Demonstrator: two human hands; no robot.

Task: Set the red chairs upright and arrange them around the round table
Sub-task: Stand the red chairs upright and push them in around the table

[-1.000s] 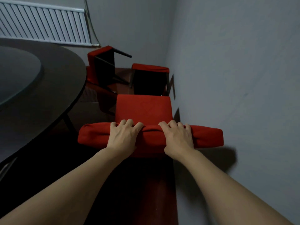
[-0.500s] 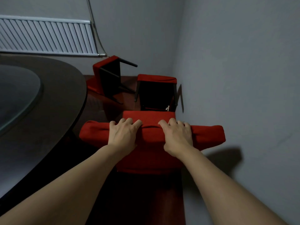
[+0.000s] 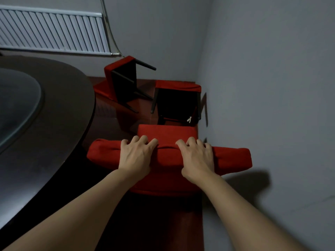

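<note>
A: Gripping the padded top rail of a red chair [image 3: 168, 156], both hands sit side by side. The left hand [image 3: 135, 156] has its fingers curled over the far edge of the backrest; the right hand [image 3: 196, 160] does the same just beside it, knuckles up.

B: And the chair itself?

A: Upright, its seat facing away from the camera, standing in the narrow gap between the round desk [image 3: 59, 134] on the left and the grey wall [image 3: 272, 87] on the right. The right end of the backrest is close to the wall.

B: The others?

A: Two more lie toppled on the reddish floor [image 3: 143, 107] beyond it. One tipped chair [image 3: 121, 82] rests near the desk's edge, dark underside showing and a black leg jutting towards the corner. The second fallen chair [image 3: 178, 98] lies just beside the wall, its legs pointing towards the camera, directly behind the held chair's seat.

B: Background?

A: A white radiator [image 3: 50, 31] on the far wall.
</note>
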